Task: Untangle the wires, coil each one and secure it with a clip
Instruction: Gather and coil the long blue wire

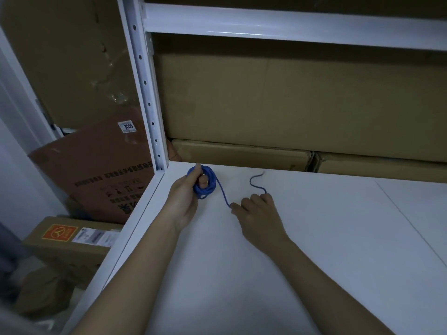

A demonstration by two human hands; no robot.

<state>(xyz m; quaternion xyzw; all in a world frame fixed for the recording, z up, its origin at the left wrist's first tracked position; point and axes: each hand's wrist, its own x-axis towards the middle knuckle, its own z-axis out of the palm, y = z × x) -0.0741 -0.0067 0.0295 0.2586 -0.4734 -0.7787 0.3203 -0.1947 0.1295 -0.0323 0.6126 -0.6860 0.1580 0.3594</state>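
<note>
A blue wire [208, 182] is wound into a small coil near the back left corner of the white shelf [314, 250]. My left hand [186, 197] grips that coil, fingers through its middle. One strand runs from the coil down to my right hand [260, 213], which pinches it with curled fingers. The wire's loose tail [255, 181] snakes back past my right hand and ends in a bare tip on the shelf. I see no clip.
Brown cardboard boxes [290, 105] fill the back of the shelf. A white perforated upright post [147, 93] stands at the left corner. More cartons [96, 170] lean and lie on the floor to the left.
</note>
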